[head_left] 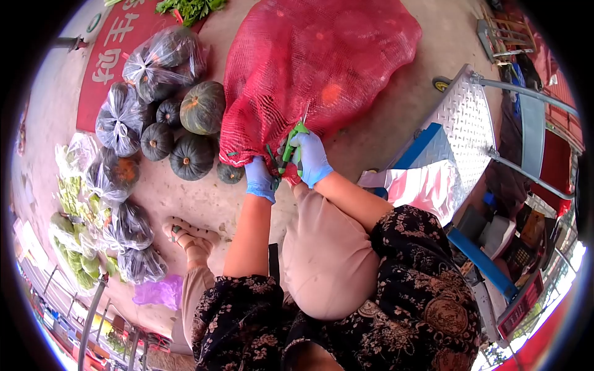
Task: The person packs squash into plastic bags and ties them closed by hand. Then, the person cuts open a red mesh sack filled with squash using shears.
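A large red mesh sack (pixel 322 62) lies on the ground in front of me, with orange and dark shapes showing through it. My left hand (pixel 259 178), in a blue glove, is closed on the gathered end of the sack. In my right hand (pixel 309 157), also blue-gloved, is a green-handled cutting tool (pixel 289 147); its tip points away over the mesh. The tool is beside my left hand at the bunched neck of the sack. What the blades touch is too small to tell.
Dark pumpkins (pixel 192 157), some in clear plastic bags (pixel 122 120), lie to the left. Bagged green vegetables (pixel 77 247) and a purple bag (pixel 158 292) are at lower left. A metal platform cart (pixel 464 123) with blue bars stands right. A red mat (pixel 111 55) lies upper left.
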Demonstrator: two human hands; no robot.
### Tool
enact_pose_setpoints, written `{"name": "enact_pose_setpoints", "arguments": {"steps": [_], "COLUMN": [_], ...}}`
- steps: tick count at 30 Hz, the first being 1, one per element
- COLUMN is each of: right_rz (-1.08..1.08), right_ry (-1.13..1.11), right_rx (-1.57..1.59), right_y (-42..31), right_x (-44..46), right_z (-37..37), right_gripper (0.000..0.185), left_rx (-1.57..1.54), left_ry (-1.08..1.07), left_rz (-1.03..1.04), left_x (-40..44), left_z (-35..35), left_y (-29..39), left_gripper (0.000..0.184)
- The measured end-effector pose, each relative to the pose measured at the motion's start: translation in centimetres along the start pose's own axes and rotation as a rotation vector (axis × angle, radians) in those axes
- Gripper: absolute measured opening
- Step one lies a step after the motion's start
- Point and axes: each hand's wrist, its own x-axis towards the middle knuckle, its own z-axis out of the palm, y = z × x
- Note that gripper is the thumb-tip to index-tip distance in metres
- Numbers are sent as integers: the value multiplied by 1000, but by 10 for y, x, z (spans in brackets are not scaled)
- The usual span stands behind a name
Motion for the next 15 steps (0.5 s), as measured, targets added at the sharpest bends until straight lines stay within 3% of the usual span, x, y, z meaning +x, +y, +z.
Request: {"name": "enact_pose_setpoints", "arguments": {"steps": [6,13,15], "right_rz": [-11,305,329], "right_ry": [-55,-194,-216], "right_rx": [-32,69,101], "right_y": [-7,-15,-14], "right_x": [3,-2,-10], "right_z": [-2,-12,-10], "right_gripper": [12,37,37], "left_rx": [-73,64,101], "left_ry": [-95,-22,-2], "left_rz": [56,38,13], "left_x": [4,7,11], "left_z": [-8,-26,-30], "left_y": [-7,12,16], "left_gripper": [33,34,34]}}
